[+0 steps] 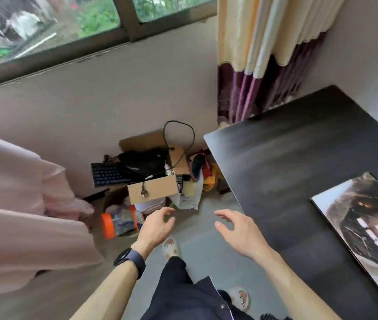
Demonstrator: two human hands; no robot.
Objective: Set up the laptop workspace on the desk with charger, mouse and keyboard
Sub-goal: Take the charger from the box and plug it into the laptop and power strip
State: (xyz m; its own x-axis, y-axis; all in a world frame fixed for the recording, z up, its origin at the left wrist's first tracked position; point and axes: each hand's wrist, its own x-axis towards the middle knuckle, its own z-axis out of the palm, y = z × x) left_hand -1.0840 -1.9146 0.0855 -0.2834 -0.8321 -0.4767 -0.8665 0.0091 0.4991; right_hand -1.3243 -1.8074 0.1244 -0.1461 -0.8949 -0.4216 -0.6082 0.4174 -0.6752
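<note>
I see my left hand [158, 227] and right hand [241, 232] loosely spread, holding nothing, with the keyboard [107, 174] at 10 o'clock and the tabletop [298, 158] at 2 o'clock.

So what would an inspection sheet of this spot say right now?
Surface: dark desk; a flat pictured slab, perhaps the laptop, lies at its right.
Job's things: keyboard sticks out of a cardboard box on the floor; mouse and charger not made out.
Clutter: orange-capped jar and a white bag beside the box.
Grippers: left hand and right hand open, empty, above the floor.
Cables: black cable loops above the box.
Surroundings: window, curtain, pink cloth at left.
</note>
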